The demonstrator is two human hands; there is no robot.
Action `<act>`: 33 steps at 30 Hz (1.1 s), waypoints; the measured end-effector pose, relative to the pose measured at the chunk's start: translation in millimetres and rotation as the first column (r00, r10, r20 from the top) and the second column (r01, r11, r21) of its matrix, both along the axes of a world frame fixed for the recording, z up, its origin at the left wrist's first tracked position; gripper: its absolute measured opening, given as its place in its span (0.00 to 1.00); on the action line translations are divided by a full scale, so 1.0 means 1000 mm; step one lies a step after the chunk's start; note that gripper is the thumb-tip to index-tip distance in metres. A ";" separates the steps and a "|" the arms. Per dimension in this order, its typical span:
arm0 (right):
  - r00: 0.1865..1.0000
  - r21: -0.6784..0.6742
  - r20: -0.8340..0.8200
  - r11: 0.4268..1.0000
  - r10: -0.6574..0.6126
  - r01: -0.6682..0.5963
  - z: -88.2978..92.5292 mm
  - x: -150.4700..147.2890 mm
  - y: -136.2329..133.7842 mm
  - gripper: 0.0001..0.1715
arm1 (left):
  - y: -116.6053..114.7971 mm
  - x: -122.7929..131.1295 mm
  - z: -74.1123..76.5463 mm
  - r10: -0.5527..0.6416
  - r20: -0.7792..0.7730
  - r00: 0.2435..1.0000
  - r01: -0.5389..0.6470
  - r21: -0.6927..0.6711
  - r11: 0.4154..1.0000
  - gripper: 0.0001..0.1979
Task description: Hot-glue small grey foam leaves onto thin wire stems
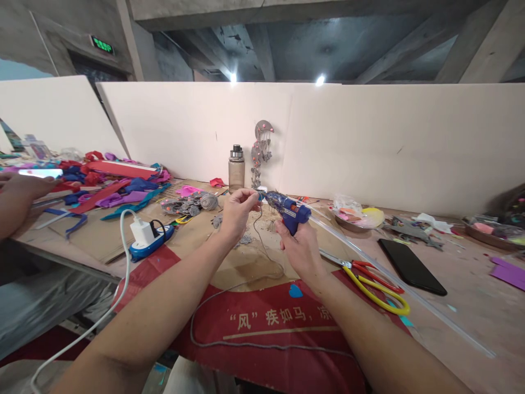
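Note:
My right hand [301,249] is wrapped round a blue hot glue gun [292,212], its nozzle pointing left. Close to that nozzle, my left hand [241,210] pinches the end of a grey cord [268,254], with a small blue bit showing at the fingertips. The cord hangs from there and winds over the red printed sheet [262,361] toward my right forearm. A clear glue stick [394,273] stretches from behind the gun to the lower right. Scissors [369,284] with red and yellow handles lie by my right forearm. A blue heart cutout [295,290] rests on the sheet.
Grey felt pieces and a ball of yarn [209,201] lie behind my left hand, near a bottle [237,169]. A power strip [151,243] sits left, a phone [411,266] right. Another person's hand [24,194] holds a lit phone at far left.

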State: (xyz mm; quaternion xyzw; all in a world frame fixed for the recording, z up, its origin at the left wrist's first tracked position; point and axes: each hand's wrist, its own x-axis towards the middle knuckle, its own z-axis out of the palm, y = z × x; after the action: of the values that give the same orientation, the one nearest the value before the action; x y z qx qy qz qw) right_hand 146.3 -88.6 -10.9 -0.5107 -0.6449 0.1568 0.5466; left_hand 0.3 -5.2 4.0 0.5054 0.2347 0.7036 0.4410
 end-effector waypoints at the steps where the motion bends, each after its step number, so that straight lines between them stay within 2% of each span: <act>1: 1.000 0.000 0.004 1.000 -0.001 0.001 0.000 0.000 -0.001 0.26 | 0.000 0.000 0.000 0.002 -0.003 1.000 -0.002 0.001 1.000 0.10; 9: 1.000 0.024 0.025 1.000 -0.010 0.009 0.006 -0.003 -0.005 0.23 | -0.001 0.000 0.000 -0.006 -0.001 1.000 0.006 0.007 1.000 0.10; 33: 0.997 -0.013 -0.047 0.999 -0.053 0.052 -0.005 0.004 0.005 0.25 | -0.001 -0.002 0.004 -0.042 0.050 0.998 0.043 -0.006 0.999 0.10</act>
State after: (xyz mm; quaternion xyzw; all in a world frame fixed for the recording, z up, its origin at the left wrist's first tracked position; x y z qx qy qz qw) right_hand 150.0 -83.2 -16.0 -0.5268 -0.6172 0.1584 0.5626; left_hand -1.4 -6.5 7.7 0.4908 0.2152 0.7057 0.4634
